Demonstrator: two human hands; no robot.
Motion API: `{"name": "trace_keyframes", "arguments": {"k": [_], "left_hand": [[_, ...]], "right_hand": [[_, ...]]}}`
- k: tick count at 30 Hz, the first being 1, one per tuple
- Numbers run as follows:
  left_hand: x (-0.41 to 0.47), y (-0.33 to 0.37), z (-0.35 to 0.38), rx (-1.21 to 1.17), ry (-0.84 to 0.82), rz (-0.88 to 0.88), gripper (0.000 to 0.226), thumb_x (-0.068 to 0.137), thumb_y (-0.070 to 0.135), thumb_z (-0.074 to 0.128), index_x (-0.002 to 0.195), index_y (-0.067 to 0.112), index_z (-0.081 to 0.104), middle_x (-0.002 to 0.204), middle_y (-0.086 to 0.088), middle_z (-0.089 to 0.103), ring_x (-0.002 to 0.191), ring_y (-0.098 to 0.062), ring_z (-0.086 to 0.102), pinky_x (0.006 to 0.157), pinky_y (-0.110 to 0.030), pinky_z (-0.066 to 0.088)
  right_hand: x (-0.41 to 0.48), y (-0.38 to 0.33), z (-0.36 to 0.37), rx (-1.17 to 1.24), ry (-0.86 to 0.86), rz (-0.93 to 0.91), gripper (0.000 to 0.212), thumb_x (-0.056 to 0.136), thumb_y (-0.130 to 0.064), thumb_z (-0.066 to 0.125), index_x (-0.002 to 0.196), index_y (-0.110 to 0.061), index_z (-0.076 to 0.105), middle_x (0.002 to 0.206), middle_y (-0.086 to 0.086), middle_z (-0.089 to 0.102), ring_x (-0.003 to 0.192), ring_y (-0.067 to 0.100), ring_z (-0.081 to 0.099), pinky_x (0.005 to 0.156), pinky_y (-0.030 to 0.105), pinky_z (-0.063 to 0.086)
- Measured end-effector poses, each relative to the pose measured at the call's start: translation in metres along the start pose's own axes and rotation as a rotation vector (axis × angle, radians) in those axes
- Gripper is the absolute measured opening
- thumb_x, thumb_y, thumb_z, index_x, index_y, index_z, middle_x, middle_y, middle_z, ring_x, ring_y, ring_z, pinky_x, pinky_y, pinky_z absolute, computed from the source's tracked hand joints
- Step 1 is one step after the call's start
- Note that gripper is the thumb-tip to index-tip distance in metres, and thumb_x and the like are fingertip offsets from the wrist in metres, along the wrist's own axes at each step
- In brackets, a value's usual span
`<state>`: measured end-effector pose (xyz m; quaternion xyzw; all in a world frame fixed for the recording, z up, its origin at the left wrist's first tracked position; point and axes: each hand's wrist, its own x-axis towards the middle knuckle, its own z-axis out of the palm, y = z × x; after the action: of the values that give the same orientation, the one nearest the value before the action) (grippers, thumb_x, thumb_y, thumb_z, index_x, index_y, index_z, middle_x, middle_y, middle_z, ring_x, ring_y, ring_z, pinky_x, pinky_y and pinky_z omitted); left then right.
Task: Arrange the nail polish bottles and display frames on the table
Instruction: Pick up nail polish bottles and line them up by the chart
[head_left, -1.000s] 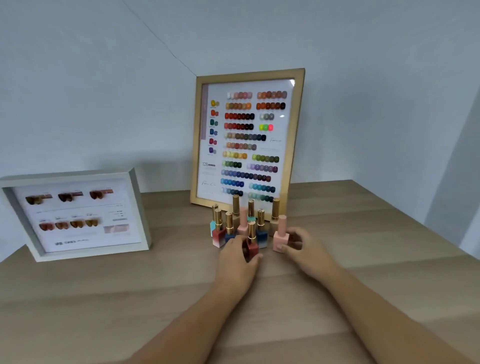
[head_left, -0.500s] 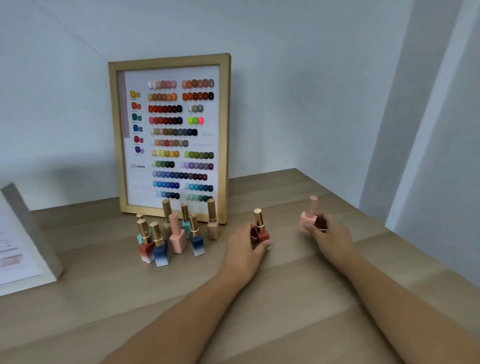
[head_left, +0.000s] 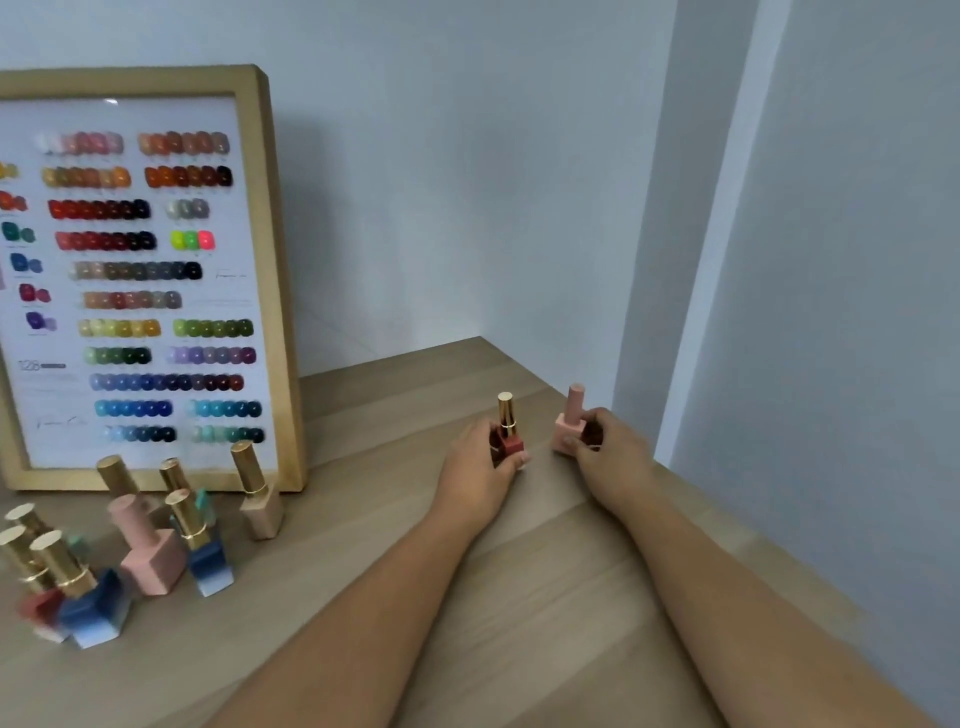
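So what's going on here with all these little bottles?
A person is arranging nail polish on a wooden table. Their left hand grips a dark red bottle with a gold cap, and their right hand grips a pink bottle. Both bottles are upright, near the table's right end. The other bottles stand clustered on the left, in front of the wooden frame holding a colour chart.

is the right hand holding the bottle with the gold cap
No, the right hand grips the pink bottle with a pink cap; the gold-capped red bottle is in the left hand.
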<state>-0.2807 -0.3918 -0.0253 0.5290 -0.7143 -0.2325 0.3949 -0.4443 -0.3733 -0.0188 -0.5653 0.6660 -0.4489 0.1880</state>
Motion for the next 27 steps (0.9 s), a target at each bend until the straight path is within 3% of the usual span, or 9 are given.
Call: {"name": "trace_keyframes", "arguments": {"k": [8,11,13,16,18,21,23,25,27], "left_hand": [[0.001,0.0,0.001,-0.012,0.008,-0.036,0.038,0.077,0.026,0.072,0.11,0.018,0.056,0.099,0.002,0.062,0.089,-0.017,0.06,0.082,-0.034,0.049],[-0.008,0.004,-0.004,-0.027,0.04,-0.088,0.055,0.076,0.03,0.073,0.122,0.021,0.047,0.103,0.004,0.055,0.09,-0.014,0.058,0.082,-0.031,0.048],[-0.02,0.005,-0.011,-0.068,0.073,-0.102,0.056,0.075,0.032,0.074,0.122,0.023,0.045,0.105,0.005,0.053,0.087,-0.01,0.056,0.078,-0.026,0.046],[-0.048,0.002,-0.032,-0.075,0.157,-0.064,0.042,0.077,0.029,0.072,0.113,0.025,0.049,0.1,0.009,0.054,0.084,-0.004,0.052,0.073,-0.019,0.042],[-0.069,-0.002,-0.054,-0.027,0.207,-0.002,0.031,0.08,0.025,0.069,0.105,0.027,0.051,0.093,0.01,0.055,0.081,-0.003,0.052,0.068,-0.016,0.041],[-0.1,-0.007,-0.089,0.085,0.251,0.051,0.024,0.082,0.022,0.066,0.097,0.033,0.05,0.082,0.014,0.056,0.076,0.001,0.054,0.061,-0.011,0.042],[-0.12,-0.012,-0.112,0.108,0.3,0.07,0.023,0.082,0.019,0.066,0.092,0.033,0.051,0.077,0.015,0.056,0.077,0.004,0.055,0.063,-0.008,0.044],[-0.139,-0.019,-0.138,0.136,0.37,0.081,0.022,0.081,0.016,0.066,0.088,0.032,0.053,0.075,0.015,0.056,0.082,0.007,0.054,0.068,-0.004,0.042],[-0.156,-0.03,-0.161,0.16,0.45,0.064,0.024,0.081,0.015,0.066,0.084,0.034,0.053,0.076,0.014,0.058,0.081,0.009,0.054,0.07,-0.004,0.042]], "right_hand": [[0.002,0.003,0.003,-0.026,0.001,-0.03,0.029,0.081,-0.02,0.068,0.109,-0.019,0.061,0.104,0.0,0.065,0.083,0.01,0.054,0.076,0.02,0.037],[-0.003,-0.002,0.0,0.022,0.019,-0.014,0.044,0.08,-0.028,0.069,0.121,-0.016,0.056,0.114,-0.003,0.06,0.097,0.012,0.054,0.083,0.023,0.04],[-0.013,-0.006,-0.005,0.082,0.114,-0.028,0.04,0.083,-0.03,0.065,0.118,-0.014,0.055,0.114,-0.002,0.058,0.104,0.015,0.053,0.089,0.027,0.041],[-0.036,-0.014,-0.008,-0.027,0.359,-0.274,0.019,0.086,-0.016,0.06,0.103,-0.007,0.058,0.103,0.007,0.06,0.101,0.026,0.052,0.087,0.028,0.038],[-0.053,-0.028,-0.003,-0.099,0.441,-0.48,0.011,0.082,-0.011,0.059,0.092,-0.006,0.059,0.09,0.008,0.06,0.091,0.023,0.05,0.082,0.025,0.036],[-0.075,-0.062,0.019,-0.072,0.362,-0.629,0.007,0.079,-0.006,0.062,0.086,-0.008,0.058,0.08,0.003,0.057,0.08,0.018,0.05,0.098,0.017,0.032],[-0.092,-0.088,0.039,0.013,0.256,-0.668,0.012,0.079,-0.006,0.064,0.087,-0.012,0.058,0.08,-0.003,0.055,0.077,0.011,0.051,0.087,0.008,0.032],[-0.111,-0.114,0.063,0.116,0.131,-0.682,0.015,0.081,-0.011,0.063,0.09,-0.02,0.056,0.082,-0.011,0.052,0.077,0.0,0.047,0.074,0.01,0.036],[-0.124,-0.131,0.085,0.174,-0.002,-0.657,0.014,0.083,-0.017,0.062,0.093,-0.026,0.056,0.084,-0.014,0.053,0.08,-0.003,0.049,0.07,0.01,0.037]]}}
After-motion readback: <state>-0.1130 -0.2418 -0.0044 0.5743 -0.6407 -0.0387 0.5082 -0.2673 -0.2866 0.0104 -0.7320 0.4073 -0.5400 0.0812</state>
